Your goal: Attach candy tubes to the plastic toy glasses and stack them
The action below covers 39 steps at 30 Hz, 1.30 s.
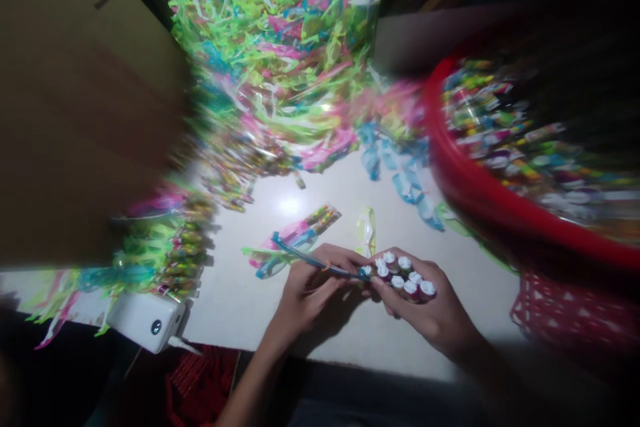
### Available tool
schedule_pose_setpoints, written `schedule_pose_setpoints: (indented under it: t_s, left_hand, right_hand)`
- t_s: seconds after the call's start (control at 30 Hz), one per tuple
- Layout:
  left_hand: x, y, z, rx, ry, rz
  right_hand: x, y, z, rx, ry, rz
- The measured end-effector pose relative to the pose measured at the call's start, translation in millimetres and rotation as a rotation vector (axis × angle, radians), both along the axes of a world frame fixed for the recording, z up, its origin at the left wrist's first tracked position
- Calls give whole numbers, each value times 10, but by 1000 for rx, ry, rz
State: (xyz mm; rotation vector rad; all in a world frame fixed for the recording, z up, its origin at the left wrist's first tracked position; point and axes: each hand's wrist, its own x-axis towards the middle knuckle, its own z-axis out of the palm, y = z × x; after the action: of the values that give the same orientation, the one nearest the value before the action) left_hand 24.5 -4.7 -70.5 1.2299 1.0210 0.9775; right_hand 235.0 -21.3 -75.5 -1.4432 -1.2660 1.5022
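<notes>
My right hand is closed around a bundle of small tubes whose crumpled white ends face up. My left hand pinches a long, thin blue strip; its near tip meets the left side of the bundle. Whether the strip is stiff or soft I cannot tell. A ring is on a left finger. Beyond my left hand, patterned tubes with pink and blue tails lie on the white table. A yellow-green and white strip lies just beyond the bundle.
A red tub full of small colourful tubes stands at right. Heaped tailed pieces cover the back. More tubes are stacked at left beside a white power bank with a cable. Blue strips lie near the tub.
</notes>
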Motion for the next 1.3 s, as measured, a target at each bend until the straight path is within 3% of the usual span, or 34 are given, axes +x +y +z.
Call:
schedule_pose_setpoints:
  t_s: [0.23,0.43,0.73,0.87,1.0,1.07,1.3]
  left_hand:
    - [105,-21,-100,174,2,-63]
    - [192,-63,-129,109,-41,-17]
    - [232,-80,-48,-40,-83,38]
    - [231,-70,58,-53,-46,174]
    - [84,-82,122,-278,-44,465]
    - [-14,-92,142,-384,-100,562]
    - [-183,-147,286,-521,-188,543]
  right_hand:
    - [26,-44,-3,60,-53,45]
    - [29,-86,-118,285,-147,44]
    - [-17,-141,-12,263,-149,50]
    - [-52,-131,-12,109,-77,-56]
    - [-74,-52,8,7,88,-262]
    - [-83,-19,30,11,129,-289]
    - [-100,-17,47,8,121,-288]
